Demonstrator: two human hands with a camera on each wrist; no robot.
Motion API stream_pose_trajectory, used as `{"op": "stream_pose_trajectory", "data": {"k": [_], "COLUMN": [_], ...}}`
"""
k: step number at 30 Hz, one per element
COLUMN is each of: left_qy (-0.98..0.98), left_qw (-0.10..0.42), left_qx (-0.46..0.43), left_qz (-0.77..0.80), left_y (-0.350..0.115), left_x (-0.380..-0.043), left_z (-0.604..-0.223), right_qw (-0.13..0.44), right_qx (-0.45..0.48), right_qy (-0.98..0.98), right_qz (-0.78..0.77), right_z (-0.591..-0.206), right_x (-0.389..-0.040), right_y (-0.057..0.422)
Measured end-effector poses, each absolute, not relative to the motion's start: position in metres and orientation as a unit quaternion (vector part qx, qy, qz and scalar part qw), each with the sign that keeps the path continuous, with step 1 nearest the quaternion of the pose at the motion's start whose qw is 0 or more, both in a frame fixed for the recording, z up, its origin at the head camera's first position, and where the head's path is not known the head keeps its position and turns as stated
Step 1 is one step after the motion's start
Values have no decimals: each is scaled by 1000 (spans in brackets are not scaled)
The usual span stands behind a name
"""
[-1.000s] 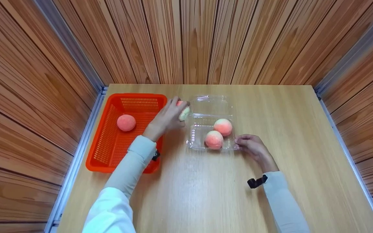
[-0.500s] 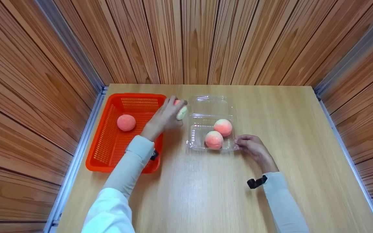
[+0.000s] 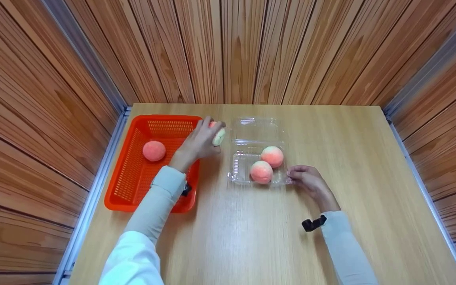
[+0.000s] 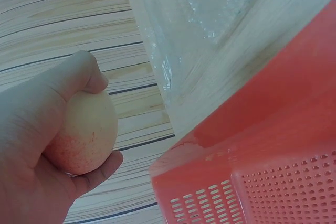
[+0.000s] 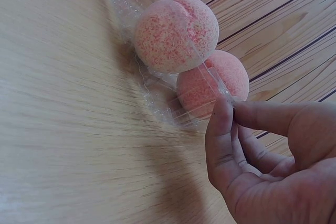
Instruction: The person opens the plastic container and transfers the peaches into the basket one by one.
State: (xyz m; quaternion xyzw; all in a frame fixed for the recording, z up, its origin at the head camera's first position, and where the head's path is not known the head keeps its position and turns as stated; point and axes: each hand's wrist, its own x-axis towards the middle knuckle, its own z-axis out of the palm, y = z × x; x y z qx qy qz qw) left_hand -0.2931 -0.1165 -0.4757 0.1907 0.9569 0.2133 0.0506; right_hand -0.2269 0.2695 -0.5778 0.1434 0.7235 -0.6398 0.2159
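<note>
My left hand grips a peach, pale with a red blush, above the right rim of the orange basket. Thumb and fingers curl round the fruit in the left wrist view. To the right lies a clear plastic clamshell box, its lid folded back towards the wall. Two peaches sit in it, a front peach and a back peach. At the box's front right corner my right hand pinches the edge between thumb and fingers.
One more pink peach lies inside the basket. The wooden table extends in front of the box and to its right. Wood-plank walls close off the back and both sides.
My left hand has drifted a little to the left with the peach, away from the box and closer over the basket's rim. The right hand keeps its place on the box corner.
</note>
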Motion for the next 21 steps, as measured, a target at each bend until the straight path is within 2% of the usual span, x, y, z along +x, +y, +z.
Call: {"op": "stream_pose_trajectory", "data": {"k": [21], "left_qy": [957], "left_qw": [52], "left_qx": [172], "left_qz": [229], "left_y": [-129], "left_x": [-295], "left_z": [-473], "right_qw": [218], "right_qx": [146], "right_qy": [704], "right_qz": [-660], "right_z": [-578], "right_x": [-228], "right_y": [268]}}
